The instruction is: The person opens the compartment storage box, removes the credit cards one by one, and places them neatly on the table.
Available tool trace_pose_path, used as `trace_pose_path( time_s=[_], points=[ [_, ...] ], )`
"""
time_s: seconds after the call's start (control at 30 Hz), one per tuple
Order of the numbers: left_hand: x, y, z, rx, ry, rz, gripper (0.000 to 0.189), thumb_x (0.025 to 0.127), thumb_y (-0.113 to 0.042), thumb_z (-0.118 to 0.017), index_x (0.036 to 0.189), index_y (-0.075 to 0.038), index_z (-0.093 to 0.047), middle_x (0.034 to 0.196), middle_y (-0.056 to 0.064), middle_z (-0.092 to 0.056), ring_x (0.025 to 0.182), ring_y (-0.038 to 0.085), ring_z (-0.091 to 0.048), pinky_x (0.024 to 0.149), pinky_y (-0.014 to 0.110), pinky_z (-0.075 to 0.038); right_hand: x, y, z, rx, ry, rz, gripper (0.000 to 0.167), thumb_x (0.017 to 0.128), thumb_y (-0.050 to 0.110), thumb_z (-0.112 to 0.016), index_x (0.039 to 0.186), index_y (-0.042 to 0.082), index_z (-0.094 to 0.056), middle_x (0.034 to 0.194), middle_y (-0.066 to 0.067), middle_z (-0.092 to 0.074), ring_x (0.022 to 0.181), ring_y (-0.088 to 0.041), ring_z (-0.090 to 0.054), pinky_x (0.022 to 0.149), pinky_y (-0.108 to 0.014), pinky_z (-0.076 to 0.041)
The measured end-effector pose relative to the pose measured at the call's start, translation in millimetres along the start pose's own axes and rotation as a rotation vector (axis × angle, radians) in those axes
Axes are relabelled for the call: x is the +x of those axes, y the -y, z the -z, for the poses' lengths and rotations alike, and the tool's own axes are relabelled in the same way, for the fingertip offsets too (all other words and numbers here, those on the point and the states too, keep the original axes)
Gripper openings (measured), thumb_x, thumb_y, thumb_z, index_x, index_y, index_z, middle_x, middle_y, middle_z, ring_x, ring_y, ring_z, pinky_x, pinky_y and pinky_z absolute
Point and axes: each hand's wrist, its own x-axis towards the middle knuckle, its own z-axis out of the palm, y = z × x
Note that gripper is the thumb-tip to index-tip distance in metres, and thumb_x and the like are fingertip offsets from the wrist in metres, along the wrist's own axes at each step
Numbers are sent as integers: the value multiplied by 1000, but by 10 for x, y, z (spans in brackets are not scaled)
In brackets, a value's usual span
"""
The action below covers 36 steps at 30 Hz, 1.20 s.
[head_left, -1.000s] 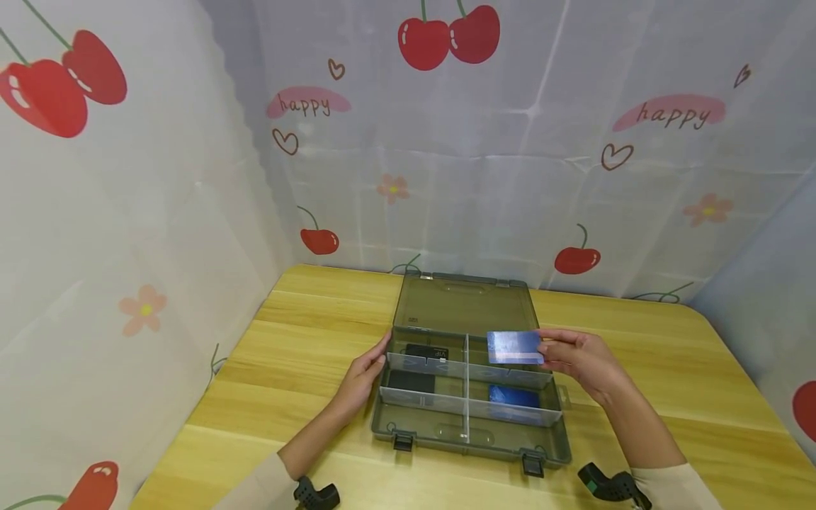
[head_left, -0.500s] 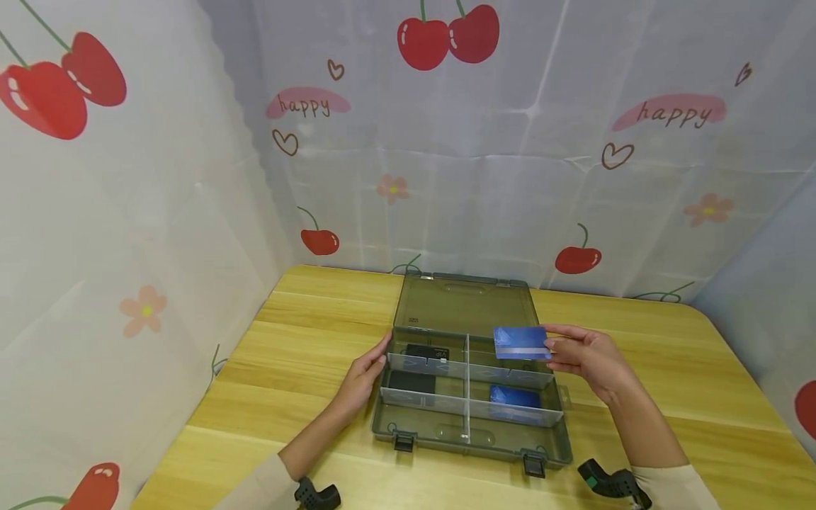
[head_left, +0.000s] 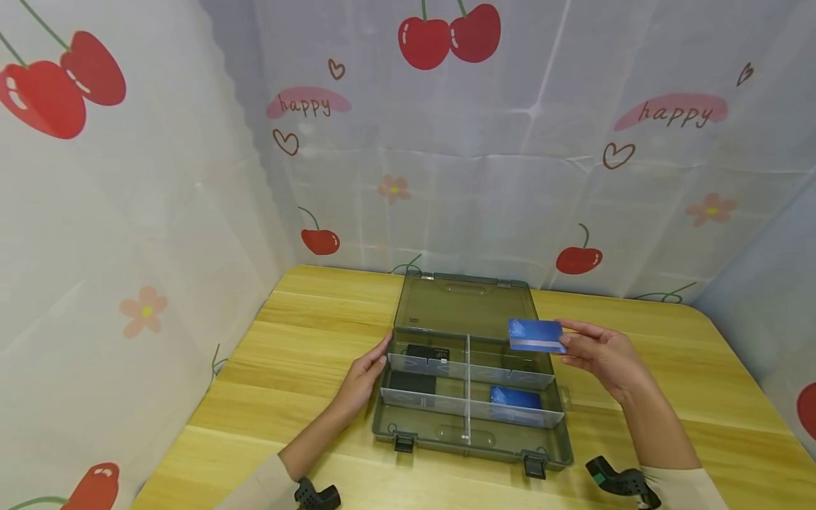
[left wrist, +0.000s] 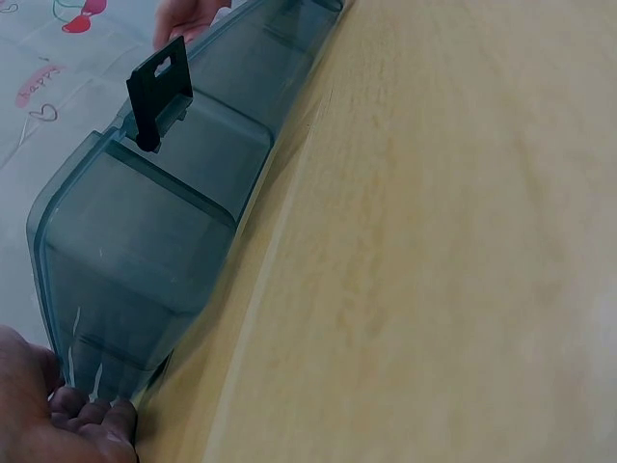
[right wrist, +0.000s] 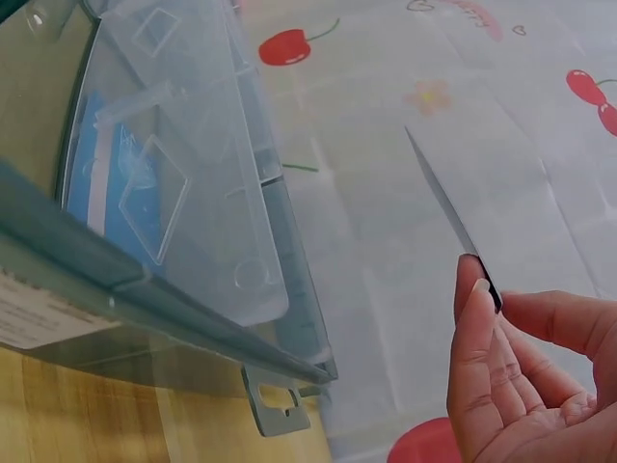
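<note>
A blue card [head_left: 536,336] with a pale stripe is pinched between the thumb and fingers of my right hand [head_left: 599,356], above the box's back right. In the right wrist view the card [right wrist: 442,196] shows nearly edge-on. My left hand [head_left: 358,382] holds the left side of the smoky plastic storage box [head_left: 472,451]; in the left wrist view its fingers [left wrist: 93,417] lie at the box's lower edge. Another blue card [head_left: 515,397] lies in the middle right compartment. A black VIP card [head_left: 428,353] is in the back left compartment, a dark flat piece [head_left: 412,383] in the middle left one.
The box lid [head_left: 468,303] lies folded back toward the curtain [head_left: 446,212]. Two latches [head_left: 534,465] hang at the box's front. Clear dividers [head_left: 514,412] split it into compartments. Wooden tabletop [head_left: 306,340] extends on both sides.
My right hand has moved right and slightly up with the blue card, whose face now looks a deeper blue with less glare. The left hand and box have stayed put.
</note>
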Motion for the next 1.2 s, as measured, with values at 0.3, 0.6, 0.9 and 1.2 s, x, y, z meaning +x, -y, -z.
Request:
trace_pose_path(
  time_s=[0.3,0.6,0.9,1.2],
  points=[
    [-3,-26,-7,-3,1,4,49,111,-12,-40,158,-3,-32,165,8,-26,154,24,-17,123,39,-15,-17,-17,99,57,-3,45,30,100,1,-61,115,21,-76,103,1,-74,87,-19,-75,78,-29,-61],
    [2,-19,-10,-4,-6,9,48,111,-10,-40,157,-1,-32,164,8,-28,153,25,-18,122,38,-16,-26,-8,178,102,-4,63,32,100,-2,-60,114,20,-78,102,0,-74,85,-16,-75,78,-29,-61],
    [18,-42,-14,6,-9,14,48,111,-10,-39,158,-4,-33,165,6,-28,153,23,-18,123,38,-16,-20,1,252,137,-7,81,33,100,-3,-58,114,20,-78,99,-1,-75,84,-16,-74,77,-29,-61],
    [14,-24,-16,22,-16,19,48,111,-10,-40,157,-3,-33,165,8,-28,153,26,-18,123,41,-16,-37,4,334,128,-40,75,32,100,-3,-59,112,20,-78,100,0,-74,84,-16,-74,77,-28,-61]
  ],
)
